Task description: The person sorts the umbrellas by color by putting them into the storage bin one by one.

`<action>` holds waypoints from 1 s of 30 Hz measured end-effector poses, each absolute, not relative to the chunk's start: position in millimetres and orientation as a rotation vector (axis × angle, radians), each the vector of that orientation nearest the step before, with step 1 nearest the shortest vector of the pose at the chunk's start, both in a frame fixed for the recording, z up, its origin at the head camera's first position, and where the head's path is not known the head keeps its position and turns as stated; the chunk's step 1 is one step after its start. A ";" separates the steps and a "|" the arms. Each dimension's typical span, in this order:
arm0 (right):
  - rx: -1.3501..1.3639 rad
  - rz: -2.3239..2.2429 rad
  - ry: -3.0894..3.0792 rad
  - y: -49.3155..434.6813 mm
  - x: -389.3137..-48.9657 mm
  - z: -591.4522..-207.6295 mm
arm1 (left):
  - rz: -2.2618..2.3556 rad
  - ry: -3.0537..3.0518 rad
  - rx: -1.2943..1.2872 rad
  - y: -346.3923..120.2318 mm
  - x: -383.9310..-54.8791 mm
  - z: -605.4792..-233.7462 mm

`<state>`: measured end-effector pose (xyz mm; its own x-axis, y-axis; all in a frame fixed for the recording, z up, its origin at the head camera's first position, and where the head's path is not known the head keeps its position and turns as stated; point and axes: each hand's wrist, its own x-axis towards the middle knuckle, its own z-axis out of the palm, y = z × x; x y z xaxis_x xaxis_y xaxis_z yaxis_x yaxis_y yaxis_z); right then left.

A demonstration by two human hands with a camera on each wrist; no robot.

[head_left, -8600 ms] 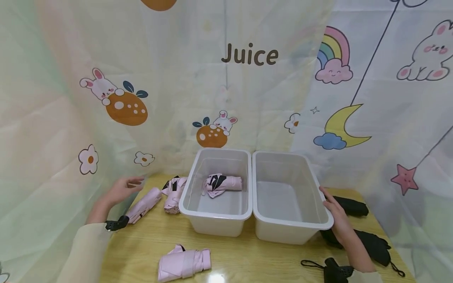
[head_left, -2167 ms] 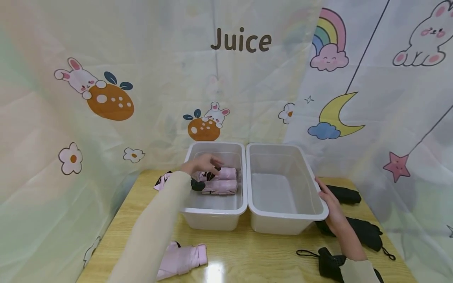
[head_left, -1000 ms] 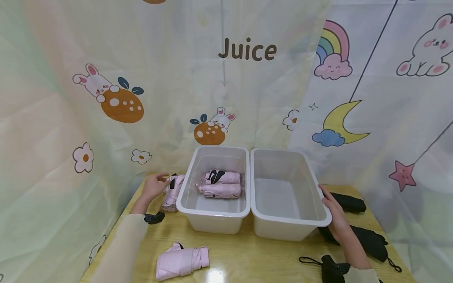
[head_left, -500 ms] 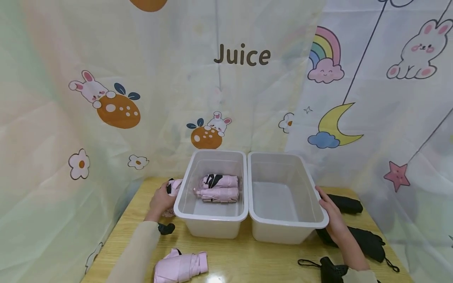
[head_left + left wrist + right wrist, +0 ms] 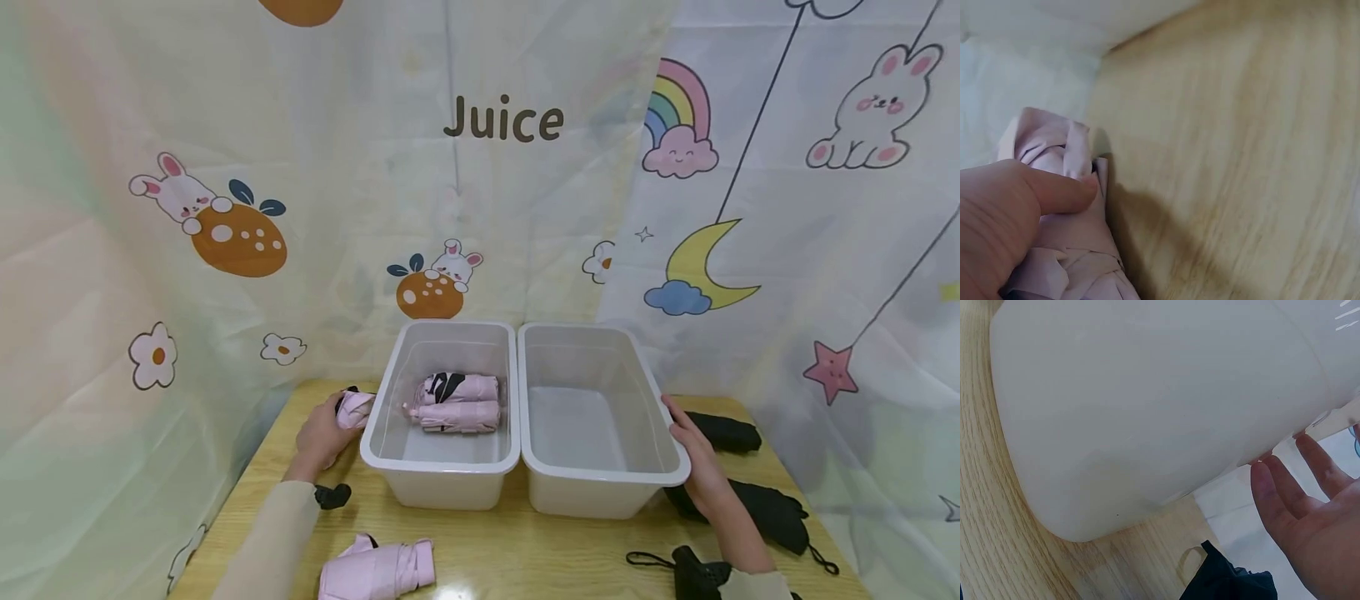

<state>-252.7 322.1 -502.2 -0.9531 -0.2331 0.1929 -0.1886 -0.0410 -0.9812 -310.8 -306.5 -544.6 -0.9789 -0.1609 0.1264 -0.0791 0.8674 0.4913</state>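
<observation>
My left hand [image 5: 321,435] grips a folded pink umbrella [image 5: 356,409] just left of the left white bin [image 5: 442,492]. In the left wrist view the thumb lies across the umbrella's wrapped fabric [image 5: 1079,234], with bare wood beside it. Two more folded pink umbrellas, an upper one [image 5: 476,388] with a black-and-white print and a lower one [image 5: 465,416], lie side by side inside that bin. My right hand [image 5: 702,458] rests against the outer rim of the right white bin [image 5: 592,496], fingers fairly straight; the right wrist view shows its fingertips [image 5: 1264,478] at the rim.
Another folded pink umbrella [image 5: 378,571] lies at the table's front left. Black folded umbrellas lie on the right: one at the back [image 5: 723,432], one in the middle [image 5: 772,515], and one near the front [image 5: 693,571], partly under the right wrist. A printed cloth [image 5: 337,208] hangs behind the table.
A second pink umbrella has joined the first in the left bin. My left hand has come back out and taken hold of the umbrella beside that bin. The right hand stays at its rim.
</observation>
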 end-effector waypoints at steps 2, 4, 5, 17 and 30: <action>-0.479 -2.197 2.144 321.4 -251.7 -502.3 | -0.784 -2.862 0.184 -310.0 -308.2 -544.7; -0.481 -2.199 2.139 321.0 -250.7 -502.5 | -0.809 -2.861 0.178 -313.3 -305.4 -542.7; -0.480 -2.198 2.141 320.9 -250.2 -502.6 | -0.817 -2.865 0.173 -314.5 -304.0 -540.2; -0.482 -2.212 2.148 321.7 -253.1 -500.6 | -0.839 -2.775 -0.101 -319.7 -305.7 -462.9; -0.465 -2.199 2.140 321.5 -249.1 -500.4 | -0.693 -2.804 -0.230 -298.4 -308.8 -376.0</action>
<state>-249.1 321.5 -500.4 -0.9544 -0.2338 0.1857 -0.1792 -0.0488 -0.9826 -308.8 -298.4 -376.0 -0.9578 0.0933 0.2717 0.2092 0.8748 0.4369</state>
